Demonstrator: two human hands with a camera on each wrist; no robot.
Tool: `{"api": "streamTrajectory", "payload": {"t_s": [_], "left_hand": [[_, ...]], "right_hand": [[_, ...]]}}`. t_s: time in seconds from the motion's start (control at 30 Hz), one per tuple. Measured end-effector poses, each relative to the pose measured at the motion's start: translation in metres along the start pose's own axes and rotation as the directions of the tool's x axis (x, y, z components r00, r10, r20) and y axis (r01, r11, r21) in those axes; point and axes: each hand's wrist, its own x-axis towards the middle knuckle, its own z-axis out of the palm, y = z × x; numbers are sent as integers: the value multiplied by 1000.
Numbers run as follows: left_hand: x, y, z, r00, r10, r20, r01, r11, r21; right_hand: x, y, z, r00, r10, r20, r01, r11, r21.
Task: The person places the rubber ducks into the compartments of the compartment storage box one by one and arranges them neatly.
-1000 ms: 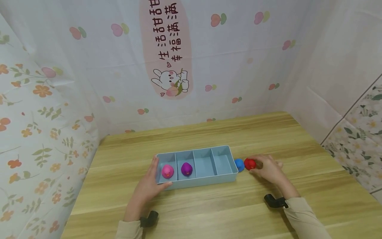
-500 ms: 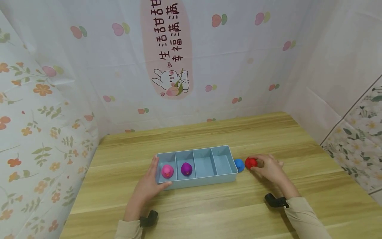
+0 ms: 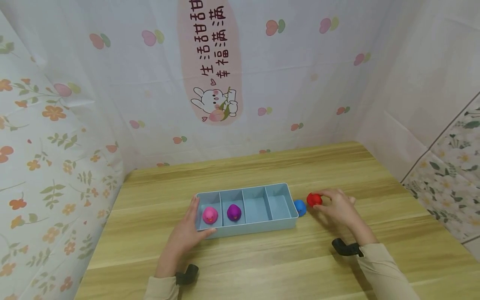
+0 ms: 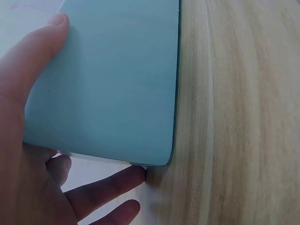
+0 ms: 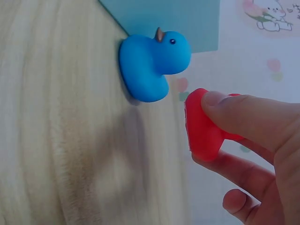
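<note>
head: soft, even light; right wrist: red duck (image 5: 205, 131) oversaturated; soft-edged shadow on table (image 5: 42, 117)

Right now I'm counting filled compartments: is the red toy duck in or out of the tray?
Out: the right hand pinches the red toy duck to the right of the four-compartment tray, beyond the blue toy duck.

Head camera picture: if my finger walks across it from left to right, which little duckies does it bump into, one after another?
Pink duck → purple duck → blue duck → red duck, pinched in the right hand.
</note>
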Motion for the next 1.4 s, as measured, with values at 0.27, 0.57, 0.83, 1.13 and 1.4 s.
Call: {"api": "streamTrajectory", "payload": {"t_s": [0.27, 0.57, 0.83, 1.13, 1.4], "left_hand": [[0, 0, -1, 1000, -3, 9, 3, 1000, -6], [-1, 0, -2, 1000, 0, 8, 0, 1000, -9], [-1, -1, -1, 1000, -8, -1, 8, 1000, -11], [-1, -1, -1, 1000, 7, -10, -7, 1000, -14], [-1, -1, -1, 1000, -10, 17, 10, 1000, -19]], "right_hand": [[3, -7, -3, 999, -33, -20, 33, 999, 0], [9, -15, -5, 999, -41, -22, 41, 999, 15], [17, -31, -10, 996, -78, -34, 78, 997, 8], [22, -52, -5, 990, -139, 4, 139, 990, 15], [28, -65, -2, 984, -177, 28, 175, 983, 48]]}}
